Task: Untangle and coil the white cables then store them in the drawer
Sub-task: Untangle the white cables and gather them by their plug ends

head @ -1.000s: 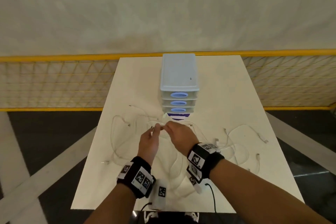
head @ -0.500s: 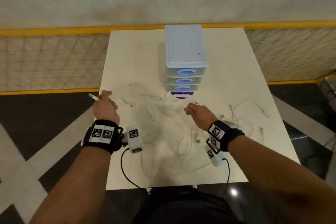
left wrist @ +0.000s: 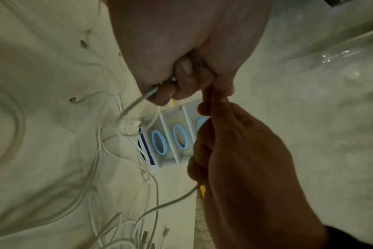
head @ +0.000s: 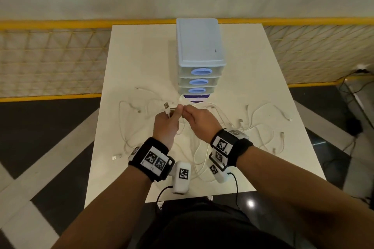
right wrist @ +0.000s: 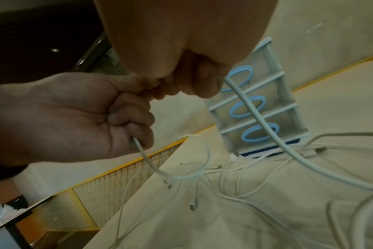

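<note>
The left hand (head: 166, 125), flung wide half a second ago, is back against the right hand (head: 197, 122); both pinch one white cable (right wrist: 264, 128), likely starting a coil. Beyond the knuckles stands one drawer unit (head: 199, 46), three blue-handled drawers shut. Loose cables (head: 261, 127), roughly five, sprawl around both hands

Pretty cramped up front: loose white cables (head: 204, 153) sprawled all over the near half of the tabletop (head: 141, 50), right up against the foot of the drawer unit (head: 199, 62), which sat dead center. Bare tabletop ran down both sides of the unit, with a yellow mesh fence (head: 50, 60) behind.
</note>
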Available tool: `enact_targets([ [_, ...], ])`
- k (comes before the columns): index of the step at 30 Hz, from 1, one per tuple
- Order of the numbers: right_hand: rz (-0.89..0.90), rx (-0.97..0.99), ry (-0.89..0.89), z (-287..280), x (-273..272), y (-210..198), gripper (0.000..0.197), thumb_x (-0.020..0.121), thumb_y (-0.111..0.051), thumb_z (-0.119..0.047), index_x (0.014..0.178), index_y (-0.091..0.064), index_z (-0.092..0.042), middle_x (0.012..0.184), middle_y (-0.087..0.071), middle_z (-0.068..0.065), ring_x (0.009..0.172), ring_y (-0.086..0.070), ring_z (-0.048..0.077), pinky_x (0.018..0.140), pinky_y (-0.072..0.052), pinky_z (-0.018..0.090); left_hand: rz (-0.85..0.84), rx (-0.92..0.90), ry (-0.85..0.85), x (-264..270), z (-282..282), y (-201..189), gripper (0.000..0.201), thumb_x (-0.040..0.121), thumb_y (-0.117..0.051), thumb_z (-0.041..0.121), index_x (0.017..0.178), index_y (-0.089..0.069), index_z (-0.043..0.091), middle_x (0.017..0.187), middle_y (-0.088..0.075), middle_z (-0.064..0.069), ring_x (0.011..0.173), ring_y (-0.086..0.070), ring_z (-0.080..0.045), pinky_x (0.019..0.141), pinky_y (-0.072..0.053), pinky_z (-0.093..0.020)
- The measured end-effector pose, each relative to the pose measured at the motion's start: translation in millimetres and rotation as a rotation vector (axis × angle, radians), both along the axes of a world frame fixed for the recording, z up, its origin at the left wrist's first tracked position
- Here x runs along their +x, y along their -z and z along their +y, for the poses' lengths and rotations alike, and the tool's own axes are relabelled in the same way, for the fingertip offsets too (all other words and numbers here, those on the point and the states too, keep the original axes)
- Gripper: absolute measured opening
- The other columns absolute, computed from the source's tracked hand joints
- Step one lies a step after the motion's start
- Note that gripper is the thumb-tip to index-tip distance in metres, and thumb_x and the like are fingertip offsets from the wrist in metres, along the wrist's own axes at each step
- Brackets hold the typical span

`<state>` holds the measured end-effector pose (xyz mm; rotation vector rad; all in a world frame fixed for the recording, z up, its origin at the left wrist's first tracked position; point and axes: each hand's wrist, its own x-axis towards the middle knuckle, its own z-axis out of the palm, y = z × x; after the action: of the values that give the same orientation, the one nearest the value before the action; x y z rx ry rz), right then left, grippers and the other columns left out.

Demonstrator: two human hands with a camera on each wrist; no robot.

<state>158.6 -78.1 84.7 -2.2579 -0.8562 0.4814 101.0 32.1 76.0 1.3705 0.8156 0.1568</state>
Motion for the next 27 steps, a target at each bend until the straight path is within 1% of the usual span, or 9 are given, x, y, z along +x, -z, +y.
enact_targets([
  [2, 0.027, -0.025, -0.016, -3.1, -2.4, -0.7, 0.027, 0.099, -0.039, -0.028, 0.110, -0.058, -0.013, 0.098, -0.071, 0.010, 0.087, -0.063, 0.028, 0.073, -0.046, 0.035, 0.014, -0.008, -0.053, -1.3, -2.3, 0.0, 0.042, 0.091, -0.059, 0.033, 0.055, -0.051, 0.012, 0.048, -0.036, -0.003, 0.043, -0.033, -0.012, 0.043, -0.032, -0.019],
  [5, 0.084, -0.105, -0.008, -15.7, 4.7, 3.4, 0.029, 0.099, -0.039, -0.029, 0.100, -0.059, -0.008, 0.098, -0.070, 0.011, 0.090, -0.062, 0.031, 0.078, -0.046, 0.036, 0.005, -0.059, -0.210, -3.0, 9.1, -4.1, 0.033, 0.092, -0.057, 0.034, 0.067, -0.069, 0.015, 0.041, -0.036, 0.004, 0.039, -0.031, -0.009, 0.040, -0.030, -0.017],
  [8, 0.049, -0.221, 0.011, -42.3, 17.4, 11.2, 0.033, 0.098, -0.038, -0.035, 0.097, -0.058, -0.009, 0.094, -0.069, 0.013, 0.086, -0.061, 0.034, 0.078, -0.047, 0.041, 0.000, -0.047, -0.366, -6.3, 44.5, -5.6, 0.034, 0.091, -0.057, 0.039, 0.070, -0.070, 0.016, 0.042, -0.038, 0.005, 0.040, -0.031, -0.010, 0.041, -0.030, -0.019],
  [11, 0.029, -0.283, 0.009, -55.9, 24.6, 14.3, 0.034, 0.099, -0.037, -0.035, 0.097, -0.057, -0.007, 0.094, -0.067, 0.016, 0.085, -0.060, 0.035, 0.076, -0.045, 0.040, -0.033, 0.020, -0.402, -11.8, 66.2, 0.0, 0.034, 0.092, -0.056, 0.039, 0.070, -0.069, 0.017, 0.049, -0.039, -0.001, 0.040, -0.031, -0.010, 0.043, -0.030, -0.021],
  [16, 0.002, -0.181, 0.125, -55.6, 30.1, 13.1, 0.031, 0.099, -0.037, -0.028, 0.098, -0.055, -0.003, 0.094, -0.067, 0.016, 0.083, -0.059, 0.036, 0.072, -0.042, 0.037, 0.013, -0.088, -0.253, -16.8, 60.7, 15.2, 0.037, 0.087, -0.060, 0.048, 0.092, -0.070, 0.013, 0.039, -0.030, 0.011, 0.038, -0.029, -0.007, 0.046, -0.031, -0.023],
  [19, -0.021, -0.083, 0.154, -54.4, 24.4, 7.1, 0.026, 0.100, -0.036, -0.024, 0.099, -0.052, -0.003, 0.092, -0.066, 0.016, 0.081, -0.059, 0.035, 0.066, -0.037, 0.032, 0.081, -0.095, -0.061, -21.4, 47.1, 22.6, 0.052, 0.070, -0.071, 0.055, 0.089, -0.064, 0.007, 0.036, -0.027, 0.011, 0.038, -0.028, -0.009, 0.049, -0.028, -0.026],
  [22, -0.055, -0.009, 0.026, -38.6, 8.7, 0.9, 0.025, 0.100, -0.035, -0.024, 0.105, -0.053, -0.007, 0.099, -0.065, 0.013, 0.085, -0.057, 0.026, 0.077, -0.044, 0.036, 0.064, -0.143, 0.060, -19.7, 23.8, 17.1, 0.041, 0.083, -0.066, 0.046, 0.094, -0.069, 0.006, 0.038, -0.025, 0.011, 0.039, -0.025, -0.008, 0.047, -0.025, -0.025],
  [25, -0.064, -0.124, -0.122, -25.9, -9.0, 3.1, 0.030, 0.099, -0.034, -0.034, 0.120, -0.052, -0.020, 0.112, -0.067, 0.007, 0.097, -0.061, 0.028, 0.083, -0.048, 0.041, 0.009, -0.149, 0.098, -11.6, 7.8, 8.2, 0.030, 0.089, -0.060, 0.040, 0.089, -0.072, 0.012, 0.039, -0.028, 0.011, 0.038, -0.028, -0.007, 0.048, -0.028, -0.025],
  [27, -0.017, -0.157, -0.118, -24.9, -15.0, 5.0, 0.031, 0.098, -0.036, -0.038, 0.122, -0.052, -0.025, 0.112, -0.068, 0.006, 0.098, -0.062, 0.029, 0.083, -0.048, 0.042, -0.028, -0.133, 0.069, -7.7, 4.4, 5.8, 0.025, 0.090, -0.060, 0.033, 0.082, -0.073, 0.013, 0.040, -0.033, 0.008, 0.040, -0.032, -0.008, 0.051, -0.030, -0.025],
])
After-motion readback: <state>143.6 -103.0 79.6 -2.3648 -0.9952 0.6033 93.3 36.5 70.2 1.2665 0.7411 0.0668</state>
